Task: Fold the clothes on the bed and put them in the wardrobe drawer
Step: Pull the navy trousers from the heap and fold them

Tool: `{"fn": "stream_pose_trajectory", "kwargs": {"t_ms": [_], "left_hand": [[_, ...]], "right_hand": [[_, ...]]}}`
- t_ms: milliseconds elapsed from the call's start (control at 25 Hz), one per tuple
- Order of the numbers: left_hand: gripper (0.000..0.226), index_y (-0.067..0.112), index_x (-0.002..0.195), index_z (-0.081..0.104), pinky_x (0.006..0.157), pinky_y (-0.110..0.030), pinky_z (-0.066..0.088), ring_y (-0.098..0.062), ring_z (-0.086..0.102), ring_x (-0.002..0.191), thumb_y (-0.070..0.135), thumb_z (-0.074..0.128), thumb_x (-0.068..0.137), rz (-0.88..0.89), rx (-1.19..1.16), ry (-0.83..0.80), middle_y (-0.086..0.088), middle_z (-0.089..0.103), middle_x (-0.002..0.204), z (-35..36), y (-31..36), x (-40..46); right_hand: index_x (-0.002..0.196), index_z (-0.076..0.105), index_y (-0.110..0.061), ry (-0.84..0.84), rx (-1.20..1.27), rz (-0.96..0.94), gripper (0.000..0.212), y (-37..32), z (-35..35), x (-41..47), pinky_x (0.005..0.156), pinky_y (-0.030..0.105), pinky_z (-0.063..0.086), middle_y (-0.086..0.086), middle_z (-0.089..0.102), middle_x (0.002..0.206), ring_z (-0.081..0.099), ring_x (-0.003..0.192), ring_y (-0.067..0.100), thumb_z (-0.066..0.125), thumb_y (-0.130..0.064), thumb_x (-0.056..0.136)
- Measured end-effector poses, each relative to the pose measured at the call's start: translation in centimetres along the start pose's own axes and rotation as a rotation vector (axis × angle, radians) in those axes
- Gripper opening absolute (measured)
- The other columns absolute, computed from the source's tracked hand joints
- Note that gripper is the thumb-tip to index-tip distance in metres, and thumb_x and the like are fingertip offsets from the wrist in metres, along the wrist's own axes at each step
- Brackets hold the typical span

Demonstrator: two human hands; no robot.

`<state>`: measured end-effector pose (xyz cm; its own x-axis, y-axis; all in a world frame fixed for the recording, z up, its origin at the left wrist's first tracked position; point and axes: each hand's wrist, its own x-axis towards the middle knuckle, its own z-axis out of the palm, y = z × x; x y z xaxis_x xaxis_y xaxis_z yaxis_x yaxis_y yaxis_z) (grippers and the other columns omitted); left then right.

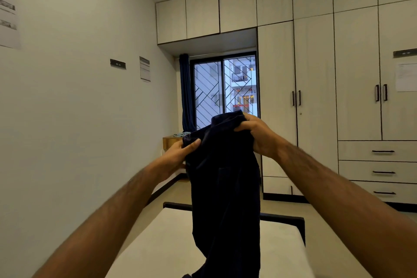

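Observation:
A dark navy garment [225, 187] hangs in the air over the bed [158, 244], its lower end reaching down toward the mattress. My left hand [180, 153] pinches its upper left edge between thumb and fingers. My right hand [257, 135] grips the bunched top of the cloth, a little higher than the left. The wardrobe [356, 74] stands along the right wall with its doors closed. Three closed drawers [381, 171] with dark handles sit low at its right end.
A window [224, 88] with a patterned grille and a blue curtain [186, 92] fills the far wall. A small wooden table [172, 142] with a light cloth on it stands below the curtain. Floor runs between the bed and the wardrobe. Papers hang on the left wall.

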<state>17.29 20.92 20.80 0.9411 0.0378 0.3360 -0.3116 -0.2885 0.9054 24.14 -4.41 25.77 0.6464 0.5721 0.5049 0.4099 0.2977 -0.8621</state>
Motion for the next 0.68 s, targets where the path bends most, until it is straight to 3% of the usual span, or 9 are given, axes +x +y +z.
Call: {"fn": "stream_pose_trajectory", "kwargs": {"t_ms": [80, 160, 240, 280, 360, 480, 560, 680], "left_hand": [[0.067, 0.019, 0.12, 0.065, 0.095, -0.041, 0.056, -0.022, 0.068, 0.108, 0.064, 0.076, 0.072, 0.166, -0.014, 0.226, -0.003, 0.073, 0.111, 1.2, 3.1, 0.0], [0.041, 0.017, 0.109, 0.068, 0.089, -0.034, 0.057, -0.019, 0.069, 0.1, 0.052, 0.068, 0.087, 0.307, 0.07, 0.487, 0.0, 0.073, 0.1, 1.8, 6.2, 0.5], [0.037, 0.015, 0.106, 0.064, 0.08, -0.027, 0.055, -0.012, 0.066, 0.09, 0.049, 0.068, 0.089, 0.473, 0.231, 0.635, 0.006, 0.068, 0.092, 2.2, 9.5, 0.6], [0.038, 0.016, 0.109, 0.06, 0.077, -0.024, 0.053, -0.007, 0.064, 0.086, 0.047, 0.069, 0.088, 0.562, 0.294, 0.633, 0.008, 0.065, 0.091, 2.4, 11.1, 0.4], [0.047, 0.021, 0.12, 0.053, 0.075, -0.019, 0.052, -0.006, 0.063, 0.084, 0.042, 0.076, 0.084, 0.714, 0.417, 0.443, 0.004, 0.064, 0.095, 2.6, 14.4, -0.1], [0.055, 0.02, 0.117, 0.053, 0.077, -0.019, 0.053, -0.013, 0.064, 0.09, 0.032, 0.086, 0.075, 0.76, 0.693, 0.223, 0.0, 0.065, 0.104, 1.6, 18.4, -0.3], [0.053, 0.017, 0.118, 0.051, 0.077, -0.019, 0.054, -0.015, 0.06, 0.091, 0.025, 0.085, 0.078, 0.728, 0.76, 0.302, 0.0, 0.062, 0.107, 1.2, 19.7, -0.2], [0.053, 0.012, 0.128, 0.05, 0.08, -0.008, 0.047, -0.017, 0.058, 0.106, 0.015, 0.079, 0.084, 0.651, 0.54, 0.558, -0.002, 0.06, 0.117, 1.2, 21.4, 0.4]], "right_hand": [[0.127, 0.058, 0.0, 0.047, -0.006, -0.031, 0.036, -1.6, -0.9, 0.5, 0.087, 0.038, 0.06, 0.016, 0.07, 0.11, 0.07, 0.102, 0.03, 0.049, 0.008, 0.093], [0.127, 0.059, -0.001, 0.159, -0.053, -0.041, 0.035, -2.7, -1.7, 1.2, 0.084, 0.038, 0.06, 0.018, 0.07, 0.117, 0.069, 0.107, 0.032, 0.052, 0.008, 0.094], [0.122, 0.062, -0.005, 0.324, -0.157, -0.07, 0.03, -3.5, -1.9, 2.0, 0.084, 0.038, 0.06, 0.016, 0.07, 0.116, 0.069, 0.108, 0.032, 0.055, 0.007, 0.095], [0.12, 0.064, -0.008, 0.423, -0.213, -0.089, 0.028, -3.9, -1.9, 2.3, 0.087, 0.039, 0.059, 0.014, 0.071, 0.114, 0.069, 0.107, 0.031, 0.056, 0.004, 0.096], [0.122, 0.064, -0.011, 0.617, -0.287, -0.116, 0.025, -4.9, -1.7, 2.7, 0.096, 0.043, 0.055, 0.01, 0.07, 0.115, 0.066, 0.108, 0.028, 0.056, -0.006, 0.098], [0.132, 0.055, -0.007, 0.765, -0.346, -0.097, 0.035, -7.0, -1.8, 2.9, 0.103, 0.048, 0.048, 0.015, 0.064, 0.128, 0.061, 0.116, 0.033, 0.056, -0.027, 0.102], [0.129, 0.054, -0.005, 0.775, -0.386, -0.105, 0.037, -8.8, -1.3, 2.6, 0.1, 0.045, 0.049, 0.017, 0.063, 0.127, 0.061, 0.114, 0.034, 0.055, -0.031, 0.103], [0.122, 0.056, -0.005, 0.818, -0.454, -0.234, 0.029, -12.6, 0.4, 2.2, 0.093, 0.043, 0.051, 0.016, 0.065, 0.119, 0.063, 0.108, 0.033, 0.051, -0.027, 0.105]]}}
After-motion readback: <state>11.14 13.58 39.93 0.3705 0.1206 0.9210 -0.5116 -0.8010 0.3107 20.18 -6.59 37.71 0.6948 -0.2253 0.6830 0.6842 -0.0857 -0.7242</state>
